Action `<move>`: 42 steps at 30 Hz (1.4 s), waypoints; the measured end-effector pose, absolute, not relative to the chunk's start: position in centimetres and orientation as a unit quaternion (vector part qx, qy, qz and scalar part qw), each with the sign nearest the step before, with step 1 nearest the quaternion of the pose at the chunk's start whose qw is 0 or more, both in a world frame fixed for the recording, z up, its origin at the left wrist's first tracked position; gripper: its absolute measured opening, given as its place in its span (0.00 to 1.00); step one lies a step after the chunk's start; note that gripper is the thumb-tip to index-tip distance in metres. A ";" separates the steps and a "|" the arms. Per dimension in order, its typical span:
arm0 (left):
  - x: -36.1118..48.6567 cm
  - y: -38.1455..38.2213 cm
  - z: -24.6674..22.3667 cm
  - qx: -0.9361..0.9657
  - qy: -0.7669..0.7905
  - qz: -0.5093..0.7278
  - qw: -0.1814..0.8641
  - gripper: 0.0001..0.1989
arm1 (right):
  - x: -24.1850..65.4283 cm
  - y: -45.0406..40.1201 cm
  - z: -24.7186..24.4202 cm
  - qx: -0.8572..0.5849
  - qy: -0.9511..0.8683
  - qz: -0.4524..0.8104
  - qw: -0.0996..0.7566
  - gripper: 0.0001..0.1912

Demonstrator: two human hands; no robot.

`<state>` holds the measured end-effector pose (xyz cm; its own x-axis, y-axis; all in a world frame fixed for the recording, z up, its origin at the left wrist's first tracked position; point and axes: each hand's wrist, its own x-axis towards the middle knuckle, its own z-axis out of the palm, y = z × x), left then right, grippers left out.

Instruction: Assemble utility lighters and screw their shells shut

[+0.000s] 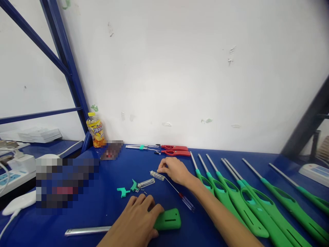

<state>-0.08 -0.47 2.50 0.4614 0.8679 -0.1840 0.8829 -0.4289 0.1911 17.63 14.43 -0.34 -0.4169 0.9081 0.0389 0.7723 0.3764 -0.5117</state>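
The left hand (pixel 140 218) lies over the near part of the blue worktop (pixel 102 192), closed around the green lighter (pixel 168 220): its fingers bend over the far side and its thumb is on the near side, with the end of the handle showing to the right and the silvery metal tube reaching out to the left. The right hand (pixel 176 169) is farther forward, thumb and fingers drawn narrow at the right end of a clear cartridge (pixel 157 175) — whether they grip it or only touch it, I cannot tell. A second clear cartridge (pixel 146 183) lies just beside it, to the left and nearer the person, with a teal trigger piece (pixel 134 186) at its left end; another teal piece (pixel 123 192) lies farther left. A screwdriver (pixel 187 201) with a clear and red handle rests between the left hand and the right forearm, its thin shaft pointing toward the right hand. Toward the wall (pixel 180 75) lie two red handles (pixel 176 153), and left of them metal tubes (pixel 136 147) with wires. Green lighters (pixel 254 206) with teal collars fill the right side, tubes pointing away — and a yellow-capped bottle (pixel 96 130) stands at the far left, near the blue frame (pixel 69 68).
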 end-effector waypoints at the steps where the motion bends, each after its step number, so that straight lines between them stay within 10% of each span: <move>1: -0.3 -0.4 2.5 0.842 0.523 -0.033 0.123 0.27 | 17.7 14.5 -0.2 -0.517 -0.812 0.216 0.164 0.17; 16: -1.1 0.5 2.9 0.814 0.566 -0.032 0.131 0.24 | 21.4 10.5 4.8 -0.358 -0.839 0.395 0.109 0.15; 42: -0.9 0.5 3.1 0.820 0.555 -0.076 0.121 0.21 | 21.3 8.9 4.2 -0.403 -0.840 0.358 0.057 0.09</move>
